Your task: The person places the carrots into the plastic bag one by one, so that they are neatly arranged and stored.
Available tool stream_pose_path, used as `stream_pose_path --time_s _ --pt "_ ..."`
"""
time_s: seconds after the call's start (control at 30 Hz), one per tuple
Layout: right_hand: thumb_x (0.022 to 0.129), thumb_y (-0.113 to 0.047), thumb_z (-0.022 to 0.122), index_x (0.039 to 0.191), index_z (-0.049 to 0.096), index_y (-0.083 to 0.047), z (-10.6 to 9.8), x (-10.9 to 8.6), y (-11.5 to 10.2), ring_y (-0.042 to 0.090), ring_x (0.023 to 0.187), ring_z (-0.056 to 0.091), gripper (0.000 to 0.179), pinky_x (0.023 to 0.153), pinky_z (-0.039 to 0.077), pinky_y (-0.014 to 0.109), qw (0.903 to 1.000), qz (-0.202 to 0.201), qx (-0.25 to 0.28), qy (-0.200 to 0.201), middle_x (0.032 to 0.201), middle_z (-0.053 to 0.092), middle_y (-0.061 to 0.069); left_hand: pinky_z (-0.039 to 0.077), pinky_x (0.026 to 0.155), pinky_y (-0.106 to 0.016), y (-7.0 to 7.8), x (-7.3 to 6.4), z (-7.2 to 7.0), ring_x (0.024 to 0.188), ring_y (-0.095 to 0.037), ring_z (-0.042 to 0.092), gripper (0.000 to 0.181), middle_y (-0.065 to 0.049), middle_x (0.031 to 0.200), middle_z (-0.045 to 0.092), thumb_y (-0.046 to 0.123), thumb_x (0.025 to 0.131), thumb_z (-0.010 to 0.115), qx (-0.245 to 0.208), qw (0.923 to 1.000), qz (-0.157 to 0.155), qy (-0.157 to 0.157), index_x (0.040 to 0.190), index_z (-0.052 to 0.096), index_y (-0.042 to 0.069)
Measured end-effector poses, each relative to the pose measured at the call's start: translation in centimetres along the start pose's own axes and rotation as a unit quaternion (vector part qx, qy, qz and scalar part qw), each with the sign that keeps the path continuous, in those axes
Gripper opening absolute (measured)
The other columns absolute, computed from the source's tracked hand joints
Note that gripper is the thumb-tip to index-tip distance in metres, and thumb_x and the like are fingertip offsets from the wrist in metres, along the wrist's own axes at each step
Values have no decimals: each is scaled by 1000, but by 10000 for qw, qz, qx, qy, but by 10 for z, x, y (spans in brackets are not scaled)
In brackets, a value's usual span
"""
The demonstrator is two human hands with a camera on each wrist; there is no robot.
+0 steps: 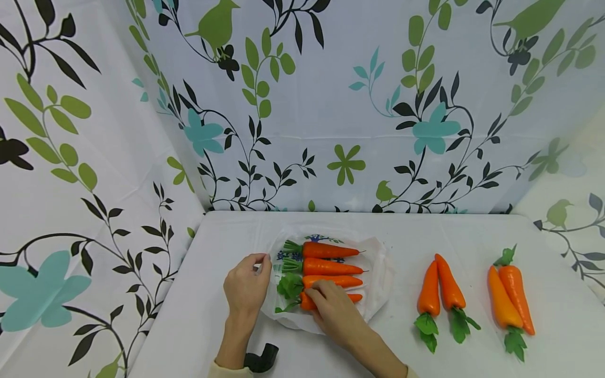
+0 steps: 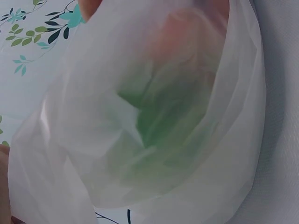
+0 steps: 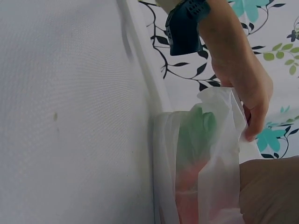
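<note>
A white plastic bag [image 1: 378,283] with blue print lies on the table, and several orange carrots [image 1: 331,266] with green tops lie on it in a stacked row. At the bag's left edge my left hand [image 1: 246,286] pinches the thin plastic between thumb and fingers. My right hand [image 1: 337,310] has its bent fingers on the lowest carrot [image 1: 308,301], covering that carrot's middle. In the right wrist view the left hand [image 3: 252,100] grips the raised bag rim, while the right hand [image 3: 271,191] is mostly cut off. Plastic blurs the carrots in the left wrist view.
To the right lie a pair of carrots with tips together [image 1: 428,289] and another overlapping pair [image 1: 517,289]. A black wrist camera mount [image 1: 262,359] sits by the left wrist. The white table [image 1: 212,241] ends at a leaf-patterned curtain [image 1: 307,157].
</note>
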State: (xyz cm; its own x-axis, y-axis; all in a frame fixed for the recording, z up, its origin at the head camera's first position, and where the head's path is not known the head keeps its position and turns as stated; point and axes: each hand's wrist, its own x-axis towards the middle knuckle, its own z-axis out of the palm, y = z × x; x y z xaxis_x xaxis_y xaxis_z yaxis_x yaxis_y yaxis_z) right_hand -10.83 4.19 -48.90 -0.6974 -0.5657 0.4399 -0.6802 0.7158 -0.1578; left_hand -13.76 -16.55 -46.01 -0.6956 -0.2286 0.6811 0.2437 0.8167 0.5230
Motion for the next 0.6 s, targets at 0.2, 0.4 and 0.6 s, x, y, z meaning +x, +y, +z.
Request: stream_pose_path --time_s 0.2,0.4,0.6 --pt "77 -18 75 106 60 -17 2 -1 0 12 90 52 32 81 49 27 10000 54 -47 -42 102 57 -4 53 51 -34 0 1 1 57 -18 67 12 -8 78 74 17 82 67 -1 10000 -10 40 82 73 6" --pt "78 -22 75 106 60 -19 3 -2 0 13 92 52 32 80 47 29 9996 117 -231 -108 104 58 -6 54 52 -35 1 1 1 57 -19 67 12 -8 78 74 17 82 67 9 10000 -28 50 82 74 6" --pt "78 -25 75 105 61 -19 4 -2 0 13 91 52 31 78 46 29 9991 133 -386 -127 103 58 -7 53 52 -34 2 1 0 57 -18 67 13 -8 78 74 17 83 67 16 10000 -27 -13 83 74 7"
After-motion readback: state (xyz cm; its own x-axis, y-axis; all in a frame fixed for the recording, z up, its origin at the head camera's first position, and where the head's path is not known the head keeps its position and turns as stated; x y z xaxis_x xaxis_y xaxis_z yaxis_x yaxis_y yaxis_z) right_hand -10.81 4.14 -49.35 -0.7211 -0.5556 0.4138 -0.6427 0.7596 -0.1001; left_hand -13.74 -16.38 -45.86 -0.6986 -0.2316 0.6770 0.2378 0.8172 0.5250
